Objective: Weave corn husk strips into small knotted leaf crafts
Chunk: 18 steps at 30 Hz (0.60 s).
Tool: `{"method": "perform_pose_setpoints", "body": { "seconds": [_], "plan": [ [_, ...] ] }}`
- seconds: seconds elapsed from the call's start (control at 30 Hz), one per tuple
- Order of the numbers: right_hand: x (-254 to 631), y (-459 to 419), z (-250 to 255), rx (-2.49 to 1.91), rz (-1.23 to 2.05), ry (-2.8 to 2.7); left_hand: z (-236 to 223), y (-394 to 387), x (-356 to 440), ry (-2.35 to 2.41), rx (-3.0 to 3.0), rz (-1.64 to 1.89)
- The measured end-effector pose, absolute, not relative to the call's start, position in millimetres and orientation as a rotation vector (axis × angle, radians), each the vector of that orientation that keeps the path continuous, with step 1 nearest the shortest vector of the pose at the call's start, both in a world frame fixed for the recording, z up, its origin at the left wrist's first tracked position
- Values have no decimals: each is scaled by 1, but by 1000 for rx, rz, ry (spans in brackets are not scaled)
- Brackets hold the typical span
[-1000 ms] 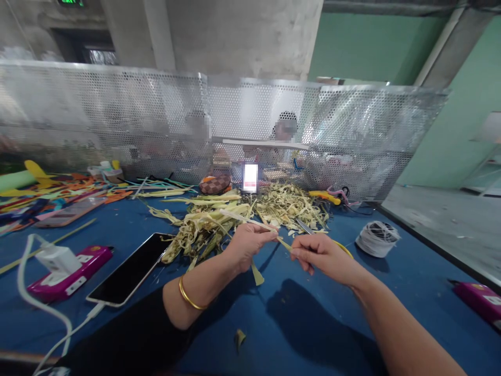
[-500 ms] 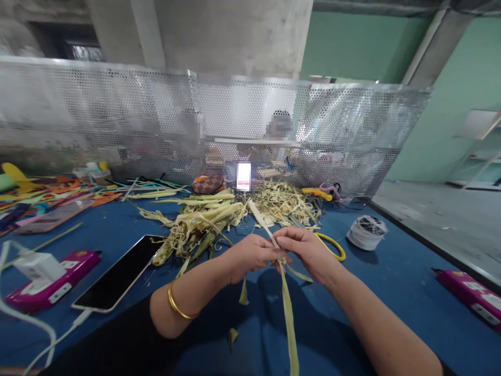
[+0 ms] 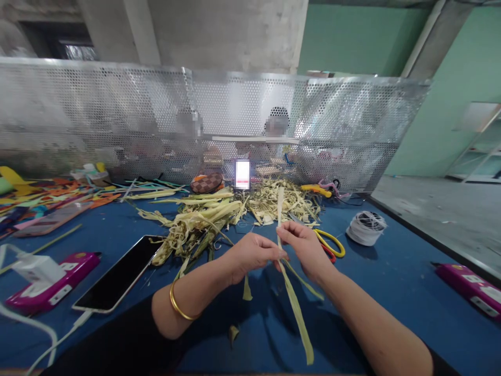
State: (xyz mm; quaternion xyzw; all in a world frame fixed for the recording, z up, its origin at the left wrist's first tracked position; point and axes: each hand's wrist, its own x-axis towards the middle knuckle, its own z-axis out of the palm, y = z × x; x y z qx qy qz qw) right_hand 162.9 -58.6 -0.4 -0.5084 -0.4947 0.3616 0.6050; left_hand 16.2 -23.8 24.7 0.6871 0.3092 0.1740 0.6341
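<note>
My left hand [image 3: 254, 256] pinches a pale green-yellow husk strip [image 3: 296, 308] between thumb and fingers, above the blue table. Close beside it, my right hand [image 3: 304, 249] grips the same strip higher up with thumb and forefinger. The strip's upper end points away from me, while its long tail hangs down toward the near edge. A thinner piece hangs under my right hand, and a short scrap [image 3: 247, 289] dangles below my left. Yellow-and-red-handled scissors [image 3: 337, 244] lie just beyond my right wrist, their blades partly hidden.
Loose husks [image 3: 207, 224] and shredded bits [image 3: 291, 201] lie ahead. A black-screened phone [image 3: 121, 274] and a magenta power strip [image 3: 58, 287] are at left. On the right are a spool of white twine [image 3: 366, 228] and another power strip [image 3: 469, 287]. A perforated screen [image 3: 242, 104] stands behind.
The strip's upper end has swung right and now stands more upright. Its tail has shifted right, with its lower end now showing. My right hand has moved slightly right, uncovering more of the scissors.
</note>
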Motion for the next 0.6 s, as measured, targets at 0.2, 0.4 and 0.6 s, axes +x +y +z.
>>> {"method": "perform_pose_setpoints", "body": {
  "seconds": [0.2,0.4,0.6],
  "plan": [
    [183,-66,15,-1268,936,-1652,25,-10,11,706,1419,557],
    [186,-67,11,-1444,559,-1964,26,-6,10,819,1446,597],
    [187,-61,-1,-1494,-156,-2087,23,-5,11,845,1454,562]
  ]
}}
